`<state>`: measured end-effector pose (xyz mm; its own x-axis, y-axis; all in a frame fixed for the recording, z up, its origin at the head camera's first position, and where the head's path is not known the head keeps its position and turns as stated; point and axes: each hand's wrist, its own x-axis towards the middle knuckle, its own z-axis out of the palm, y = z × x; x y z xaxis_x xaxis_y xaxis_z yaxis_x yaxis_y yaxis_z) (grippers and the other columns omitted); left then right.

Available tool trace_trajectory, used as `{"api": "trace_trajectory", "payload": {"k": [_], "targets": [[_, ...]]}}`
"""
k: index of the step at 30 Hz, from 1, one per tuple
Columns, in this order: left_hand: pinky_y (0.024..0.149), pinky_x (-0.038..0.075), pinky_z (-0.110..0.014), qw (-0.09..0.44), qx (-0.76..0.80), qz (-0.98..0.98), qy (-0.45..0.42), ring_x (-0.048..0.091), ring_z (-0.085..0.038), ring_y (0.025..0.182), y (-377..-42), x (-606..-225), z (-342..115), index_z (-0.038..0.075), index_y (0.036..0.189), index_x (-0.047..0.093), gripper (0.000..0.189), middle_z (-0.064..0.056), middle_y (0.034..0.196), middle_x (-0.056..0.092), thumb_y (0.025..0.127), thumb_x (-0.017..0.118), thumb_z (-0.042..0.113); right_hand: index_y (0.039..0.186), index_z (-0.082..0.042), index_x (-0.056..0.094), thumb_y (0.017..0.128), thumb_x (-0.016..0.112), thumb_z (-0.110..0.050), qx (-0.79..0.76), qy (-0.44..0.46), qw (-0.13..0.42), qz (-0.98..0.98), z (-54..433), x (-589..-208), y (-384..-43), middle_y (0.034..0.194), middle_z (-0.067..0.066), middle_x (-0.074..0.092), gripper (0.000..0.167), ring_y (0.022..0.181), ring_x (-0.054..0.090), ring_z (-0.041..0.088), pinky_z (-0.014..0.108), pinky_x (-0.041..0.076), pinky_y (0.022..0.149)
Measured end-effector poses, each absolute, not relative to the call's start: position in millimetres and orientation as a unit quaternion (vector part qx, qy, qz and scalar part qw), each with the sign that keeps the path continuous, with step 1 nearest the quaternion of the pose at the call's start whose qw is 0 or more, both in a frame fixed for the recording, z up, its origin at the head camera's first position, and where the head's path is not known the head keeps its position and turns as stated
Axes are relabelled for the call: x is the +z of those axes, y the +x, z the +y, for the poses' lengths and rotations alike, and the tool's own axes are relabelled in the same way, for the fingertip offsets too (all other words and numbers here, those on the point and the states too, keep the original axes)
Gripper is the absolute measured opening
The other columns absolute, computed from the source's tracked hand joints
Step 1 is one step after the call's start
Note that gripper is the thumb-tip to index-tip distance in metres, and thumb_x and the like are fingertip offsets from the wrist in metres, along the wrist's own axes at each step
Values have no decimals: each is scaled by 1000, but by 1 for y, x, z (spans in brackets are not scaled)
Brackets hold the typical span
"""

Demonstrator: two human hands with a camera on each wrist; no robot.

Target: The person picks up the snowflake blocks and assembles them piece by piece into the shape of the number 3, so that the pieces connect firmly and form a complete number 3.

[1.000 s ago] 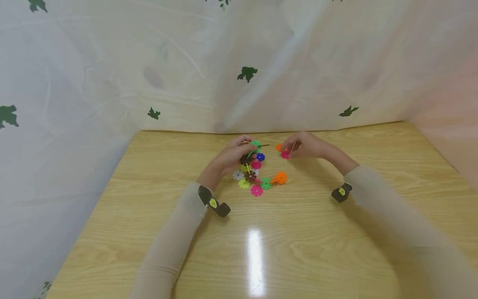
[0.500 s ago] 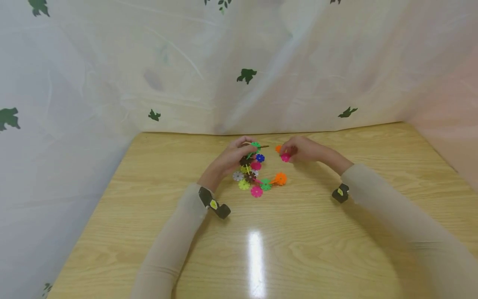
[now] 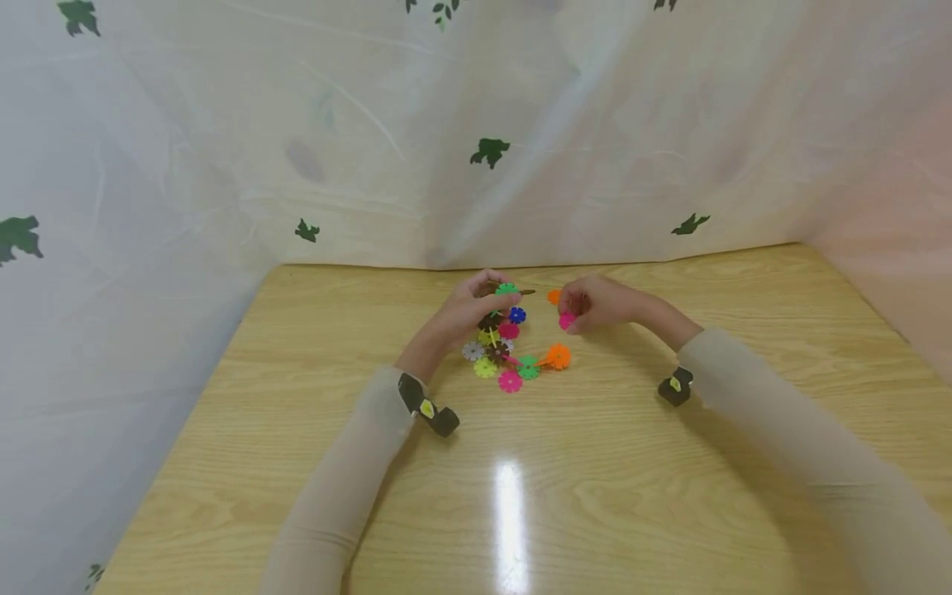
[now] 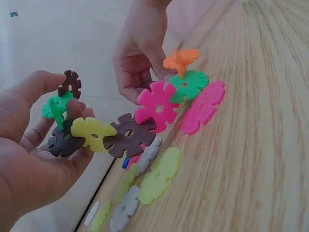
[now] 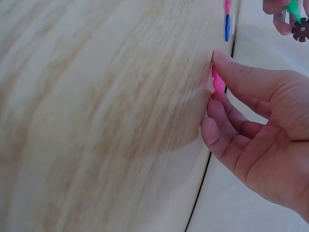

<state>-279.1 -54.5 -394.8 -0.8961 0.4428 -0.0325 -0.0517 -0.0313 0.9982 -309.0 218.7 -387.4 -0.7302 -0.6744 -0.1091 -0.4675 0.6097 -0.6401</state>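
My left hand grips one end of a chain of interlocking plastic snowflake discs. In the left wrist view the chain runs from a small brown disc at the fingertips through green, dark and yellow ones to a larger brown disc. Beyond that come a pink disc, a green one and an upright orange disc at the far end. With thumb and fingers, my right hand pinches a loose pink disc. Just left of that hand an orange disc lies on the table.
Loose discs lie below the chain: grey, pale yellow, pink and blue, among several others. The wooden table ends at the back against a pale curtain.
My right hand has drawn slightly toward me with the pink disc, its fingers closing more on it. The left hand tilts the green disc at the chain's end a little.
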Motion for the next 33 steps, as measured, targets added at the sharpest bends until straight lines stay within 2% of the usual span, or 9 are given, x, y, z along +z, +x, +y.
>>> {"api": "trace_trajectory", "payload": {"k": [4, 7, 13, 16, 22, 27, 33], "targets": [[87, 54, -26, 162, 682, 697, 154, 60, -40, 113, -279, -396, -55, 8, 122, 64, 25, -9, 123, 63, 98, 68, 13, 102, 2, 64, 87, 78, -1, -327, -302, 181, 877, 219, -388, -307, 96, 17, 67, 21, 79, 58, 20, 22, 50, 67], [87, 55, -27, 154, 671, 707, 161, 59, -46, 117, -279, -398, -55, 10, 128, 65, 31, -8, 126, 63, 98, 69, 16, 106, 2, 62, 90, 74, -1, -358, -273, 185, 874, 218, -390, -304, 102, 19, 69, 20, 85, 62, 22, 24, 54, 69], [83, 56, -26, 142, 671, 708, 168, 59, -48, 115, -280, -400, -55, 6, 130, 64, 34, -6, 121, 65, 98, 68, 15, 118, 7, 60, 97, 66, -2, -476, -218, 153, 838, 214, -384, -300, 98, 14, 69, 24, 79, 66, 22, 32, 62, 71], [82, 56, -25, 138, 673, 706, 172, 59, -49, 114, -281, -400, -56, 0, 133, 60, 38, -6, 118, 66, 99, 67, 14, 124, 9, 58, 99, 65, -5, -541, -201, 138, 805, 211, -379, -298, 98, 8, 71, 30, 84, 70, 23, 36, 64, 79], [78, 56, -25, 132, 673, 706, 177, 58, -52, 110, -283, -401, -57, -4, 135, 57, 41, 1, 110, 66, 99, 66, 13, 120, 3, 59, 98, 66, -6, -624, -169, 142, 750, 203, -377, -294, 100, 2, 75, 24, 88, 74, 17, 40, 63, 87], [77, 57, -28, 129, 671, 709, 173, 60, -49, 107, -284, -401, -57, -2, 133, 59, 39, -1, 110, 66, 99, 67, 14, 115, 1, 57, 99, 65, -5, -656, -171, 151, 719, 196, -378, -291, 99, 4, 74, 19, 86, 74, 15, 42, 62, 89], [76, 58, -25, 122, 669, 713, 172, 65, -34, 96, -284, -401, -57, 2, 129, 63, 34, -8, 115, 66, 98, 68, 15, 114, 0, 55, 99, 64, -2, -685, -178, 164, 687, 191, -379, -287, 97, 6, 74, 18, 85, 75, 17, 44, 61, 91]]}}
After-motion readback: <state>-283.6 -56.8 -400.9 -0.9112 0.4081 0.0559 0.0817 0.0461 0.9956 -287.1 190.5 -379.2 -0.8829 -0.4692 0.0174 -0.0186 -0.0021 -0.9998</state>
